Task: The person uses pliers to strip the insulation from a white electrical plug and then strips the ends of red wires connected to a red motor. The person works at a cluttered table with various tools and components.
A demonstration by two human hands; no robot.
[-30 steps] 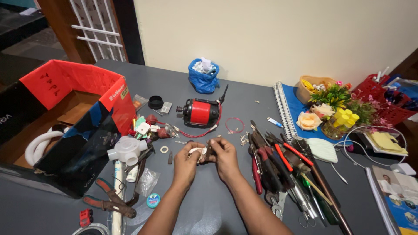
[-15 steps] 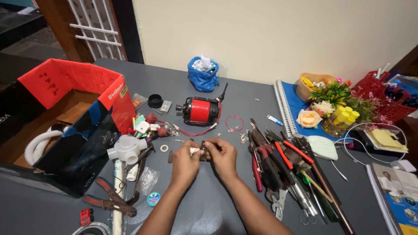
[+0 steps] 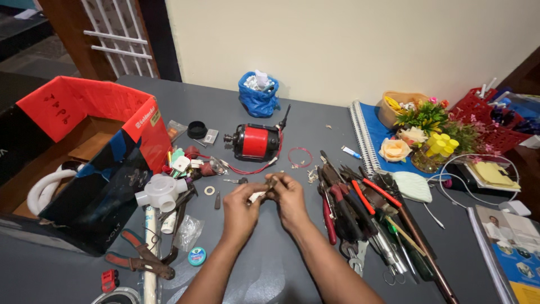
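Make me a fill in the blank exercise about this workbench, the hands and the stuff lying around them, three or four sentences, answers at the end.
1. The left hand and right hand together hold one small part above the ____ table.
2. Behind the hands lies a motor with a ____ body.
3. The blue bag stands against the ____.
4. The pile of hand tools lies on the person's ____ side.

Missing words: grey; red; wall; right
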